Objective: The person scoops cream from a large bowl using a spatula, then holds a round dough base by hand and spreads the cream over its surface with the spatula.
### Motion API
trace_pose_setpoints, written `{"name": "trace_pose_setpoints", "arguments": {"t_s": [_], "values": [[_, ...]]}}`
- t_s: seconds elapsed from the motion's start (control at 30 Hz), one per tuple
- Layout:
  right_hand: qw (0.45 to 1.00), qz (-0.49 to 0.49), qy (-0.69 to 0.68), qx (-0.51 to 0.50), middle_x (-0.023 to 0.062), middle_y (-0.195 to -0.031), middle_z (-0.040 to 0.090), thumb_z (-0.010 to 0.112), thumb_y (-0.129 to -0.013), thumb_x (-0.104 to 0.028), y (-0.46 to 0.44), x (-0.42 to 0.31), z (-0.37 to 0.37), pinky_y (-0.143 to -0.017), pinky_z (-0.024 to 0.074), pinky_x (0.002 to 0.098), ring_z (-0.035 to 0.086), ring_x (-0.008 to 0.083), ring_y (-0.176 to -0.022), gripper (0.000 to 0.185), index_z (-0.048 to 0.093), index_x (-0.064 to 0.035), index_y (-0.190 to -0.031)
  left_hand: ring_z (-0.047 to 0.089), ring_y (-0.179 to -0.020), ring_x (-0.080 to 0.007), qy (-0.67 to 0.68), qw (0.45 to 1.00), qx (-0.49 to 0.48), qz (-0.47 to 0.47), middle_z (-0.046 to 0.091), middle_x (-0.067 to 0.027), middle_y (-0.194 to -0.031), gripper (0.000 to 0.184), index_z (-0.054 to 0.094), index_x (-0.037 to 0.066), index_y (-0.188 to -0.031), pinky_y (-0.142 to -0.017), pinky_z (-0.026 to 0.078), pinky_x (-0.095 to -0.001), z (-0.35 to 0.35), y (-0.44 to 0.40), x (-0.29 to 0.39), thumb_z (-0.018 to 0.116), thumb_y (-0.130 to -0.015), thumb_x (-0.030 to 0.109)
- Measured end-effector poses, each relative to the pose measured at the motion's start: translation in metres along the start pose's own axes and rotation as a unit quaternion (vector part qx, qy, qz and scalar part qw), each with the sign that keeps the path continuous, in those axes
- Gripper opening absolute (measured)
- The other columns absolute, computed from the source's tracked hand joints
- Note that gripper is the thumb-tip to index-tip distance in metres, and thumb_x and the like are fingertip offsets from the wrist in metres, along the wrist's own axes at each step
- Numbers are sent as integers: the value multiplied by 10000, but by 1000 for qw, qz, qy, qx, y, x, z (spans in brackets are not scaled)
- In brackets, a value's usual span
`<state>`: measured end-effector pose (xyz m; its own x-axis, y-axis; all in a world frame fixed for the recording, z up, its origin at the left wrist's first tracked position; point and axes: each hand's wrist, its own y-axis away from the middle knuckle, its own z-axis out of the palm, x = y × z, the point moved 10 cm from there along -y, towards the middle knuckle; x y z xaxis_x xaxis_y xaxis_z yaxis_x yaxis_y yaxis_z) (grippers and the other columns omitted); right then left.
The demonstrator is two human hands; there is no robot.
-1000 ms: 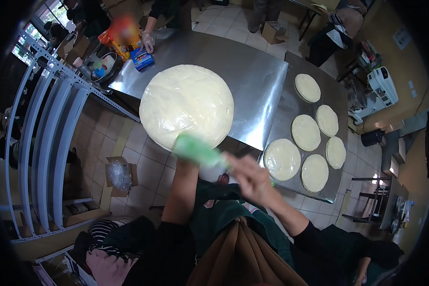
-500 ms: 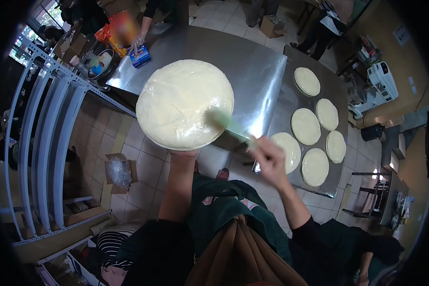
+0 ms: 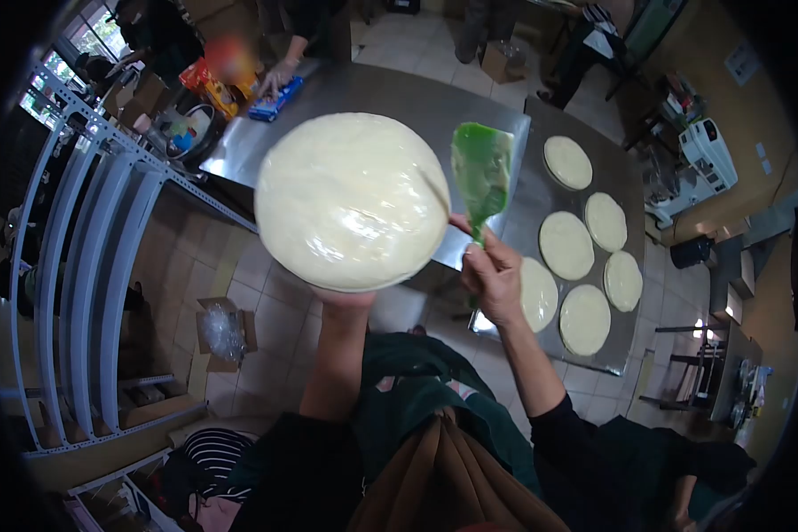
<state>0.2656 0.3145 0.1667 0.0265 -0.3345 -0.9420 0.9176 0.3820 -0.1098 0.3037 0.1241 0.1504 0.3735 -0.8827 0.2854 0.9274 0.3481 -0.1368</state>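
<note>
A large round disc covered in smooth, glossy cream (image 3: 350, 199) is held up over the near edge of the steel table. My left hand (image 3: 345, 297) is under its near side; the fingers are hidden beneath the disc. My right hand (image 3: 492, 270) grips the handle of a green spatula (image 3: 483, 168), its blade upright and smeared with cream, just right of the disc. An extended finger of that hand reaches toward the disc's right edge. Several smaller cream-coloured discs (image 3: 566, 246) lie on the dark tabletop at the right.
Beyond the disc is a steel table (image 3: 416, 97). A co-worker's gloved hand (image 3: 279, 78) touches a blue packet (image 3: 275, 99) there. A bowl (image 3: 195, 133) stands at the left. Grey metal racks (image 3: 88, 284), an open box with plastic (image 3: 224, 332) and a white mixer (image 3: 707, 160) surround the workplace.
The green spatula has lifted off the cream and swung to the right, its blade now upright. The surface looks smoother. The blue packet has turned under the co-worker's hand.
</note>
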Motion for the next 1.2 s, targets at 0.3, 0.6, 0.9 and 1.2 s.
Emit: {"name": "trace_pose_setpoints", "arguments": {"t_s": [0.3, 0.6, 0.9, 1.2], "values": [[935, -110, 333, -51, 128, -1016, 584, 645, -793, 32, 87, 5, 36, -669, 471, 234, 586, 150, -825, 385, 638, -80, -1162, 514, -1157, -292, -17, 998, -61, 0, 404, -122, -1383, 702, 342, 74, -1375, -968, 437, -467, -42, -11, -13, 555, -850, 488], [884, -144, 432, -104, 98, -818, 569, 597, -783, 29, 48, -42, 41, -591, 487, 291, 588, 194, -684, 497, 594, -173, -1237, 443, -1237, -290, -29, 996, -80, -29, 422, -114, -1371, 743, 338, 106, -1385, -1016, 383, -498, -53, -6, -24, 493, -840, 587], [913, -109, 390, -50, 66, -784, 552, 606, -800, 30, 44, -23, 18, -593, 449, 265, 527, 128, -664, 432, 608, -97, -1213, 379, -1281, -330, -62, 996, 26, -56, 353, -111, -1423, 789, 305, 119, -1405, -1054, 327, -517, -48, -4, -22, 477, -823, 624], [933, -106, 343, 31, 74, -818, 566, 592, -820, 48, 38, -13, -1, -604, 423, 218, 530, 115, -701, 373, 625, -58, -1177, 343, -1305, -332, -56, 996, 71, 2, 335, -113, -1434, 803, 291, 129, -1412, -1060, 316, -519, -38, -10, -17, 481, -817, 633]]}}
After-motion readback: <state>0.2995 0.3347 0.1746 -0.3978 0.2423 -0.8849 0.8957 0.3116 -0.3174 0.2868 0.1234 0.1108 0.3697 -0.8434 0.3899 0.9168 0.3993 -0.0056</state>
